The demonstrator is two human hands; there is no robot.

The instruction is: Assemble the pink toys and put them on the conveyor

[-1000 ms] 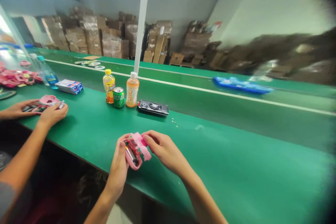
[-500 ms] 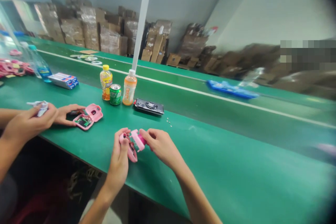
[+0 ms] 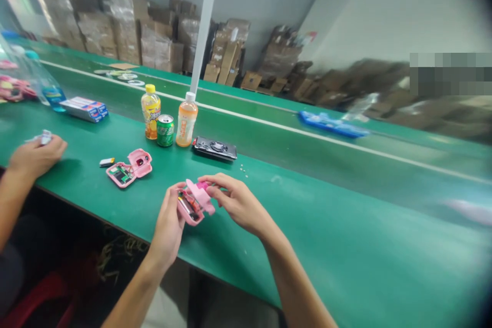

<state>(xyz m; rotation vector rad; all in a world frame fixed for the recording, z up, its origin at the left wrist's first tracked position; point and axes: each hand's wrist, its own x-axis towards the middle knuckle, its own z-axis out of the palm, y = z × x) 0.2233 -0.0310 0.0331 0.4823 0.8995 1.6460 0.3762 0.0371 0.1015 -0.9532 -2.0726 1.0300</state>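
My left hand (image 3: 169, 220) grips the lower half of an opened pink plastic device (image 3: 192, 204), whose inner parts show. My right hand (image 3: 234, 200) pinches the device's upper pink cover from the right side. Both hands hold it just above the near edge of the green table (image 3: 346, 246). To the left a second opened pink device (image 3: 128, 168) lies flat on the table, with a small dark part (image 3: 106, 162) beside it.
A co-worker's hand (image 3: 35, 154) at the far left holds a small white item. Two drink bottles (image 3: 186, 120), a green can (image 3: 165, 130) and a black device (image 3: 214, 148) stand behind. A blue box (image 3: 84, 109) and several tiny screws (image 3: 243, 169) lie nearby. Cardboard boxes line the wall.
The pink device in my hands has turned so its open inside faces up. The co-worker let go of the second pink device, which now lies alone, and drew that hand away left.
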